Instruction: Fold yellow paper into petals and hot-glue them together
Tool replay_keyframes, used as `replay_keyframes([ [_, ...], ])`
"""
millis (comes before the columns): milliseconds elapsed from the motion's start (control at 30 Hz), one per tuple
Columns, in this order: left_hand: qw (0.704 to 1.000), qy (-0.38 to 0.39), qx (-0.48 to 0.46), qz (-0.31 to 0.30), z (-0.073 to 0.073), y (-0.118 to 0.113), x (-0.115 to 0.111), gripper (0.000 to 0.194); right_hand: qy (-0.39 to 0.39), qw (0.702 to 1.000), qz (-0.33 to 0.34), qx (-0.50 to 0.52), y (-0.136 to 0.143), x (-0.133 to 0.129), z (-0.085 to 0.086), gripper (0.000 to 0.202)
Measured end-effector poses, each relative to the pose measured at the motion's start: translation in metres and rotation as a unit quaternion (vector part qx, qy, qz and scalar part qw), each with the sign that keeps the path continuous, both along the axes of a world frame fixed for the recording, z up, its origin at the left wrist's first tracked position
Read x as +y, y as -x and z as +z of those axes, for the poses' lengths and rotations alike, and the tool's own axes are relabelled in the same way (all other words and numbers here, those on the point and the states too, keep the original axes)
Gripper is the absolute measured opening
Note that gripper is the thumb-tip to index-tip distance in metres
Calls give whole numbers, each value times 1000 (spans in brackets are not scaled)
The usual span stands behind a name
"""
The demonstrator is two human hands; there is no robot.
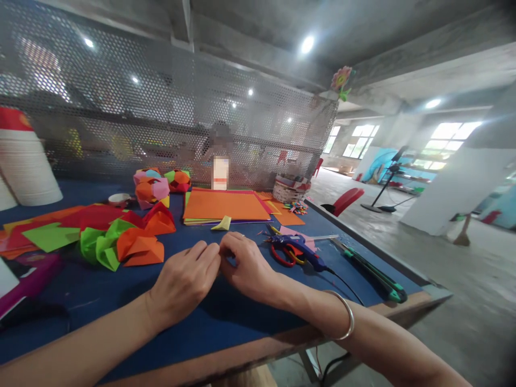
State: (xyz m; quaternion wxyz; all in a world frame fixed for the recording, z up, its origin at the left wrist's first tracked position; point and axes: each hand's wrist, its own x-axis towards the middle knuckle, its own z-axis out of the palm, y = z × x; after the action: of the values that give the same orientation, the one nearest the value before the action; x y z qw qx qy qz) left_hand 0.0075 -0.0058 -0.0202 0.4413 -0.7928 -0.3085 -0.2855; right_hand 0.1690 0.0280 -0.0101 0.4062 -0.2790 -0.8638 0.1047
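Far left: white ribbed paper cup stack (24, 161), red band at top, standing on blue felt-like table cover (226, 317). Next: flat sheets (48, 228) in red, orange and lime, overlapping. Then crumpled lime-green folded pieces (100, 244) beside two orange folded units (141, 247), sharp creases, matte paper. Behind: two faceted paper balls (161, 185), multicoloured, touching each other.

Centre: left hand (183, 282) resting on cover, fingers curled, fingertips meeting those of right hand (245, 266); both pinched together at one spot. Anything gripped between them too small to tell. Silver bangle (346, 317) on right wrist, ring on one finger. Just beyond hands: one small yellow folded piece (222, 223) lying at near edge of orange paper stack (226, 205), square, neat.

Right: one blue glue gun (300, 250) with black cord, lying over red-handled scissors (284, 255). One green-and-black utility knife (373, 274) near table edge. One round basket (288, 188) at rear. Perforated metal screen (161, 118) behind everything.
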Motion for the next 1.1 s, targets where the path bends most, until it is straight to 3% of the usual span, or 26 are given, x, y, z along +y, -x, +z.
replay_keyframes([
  [100,990,83,-115,-11,8,2,2,24,23,999,8,37,-1,2,6,16],
  [167,955,194,-224,-28,15,4,3,23,45,997,10,56,-2,6,10,13],
  [267,849,379,-360,-72,21,6,7,18,80,995,0,59,-4,13,13,10],
  [367,728,509,-443,-124,20,8,13,30,94,994,-15,52,-6,19,13,9],
  [533,570,616,-518,-165,24,8,15,56,83,995,-31,47,-7,21,13,9],
  [633,507,646,-537,-194,30,7,13,57,78,995,-38,40,-8,20,13,11],
  [700,490,659,-534,-200,30,7,12,52,78,995,-39,44,-8,20,12,9],
  [800,492,661,-535,-186,27,8,14,43,61,997,-34,40,-8,20,10,6],
  [1100,566,629,-516,-133,9,11,23,34,-27,994,-61,-92,-8,19,7,8],
])
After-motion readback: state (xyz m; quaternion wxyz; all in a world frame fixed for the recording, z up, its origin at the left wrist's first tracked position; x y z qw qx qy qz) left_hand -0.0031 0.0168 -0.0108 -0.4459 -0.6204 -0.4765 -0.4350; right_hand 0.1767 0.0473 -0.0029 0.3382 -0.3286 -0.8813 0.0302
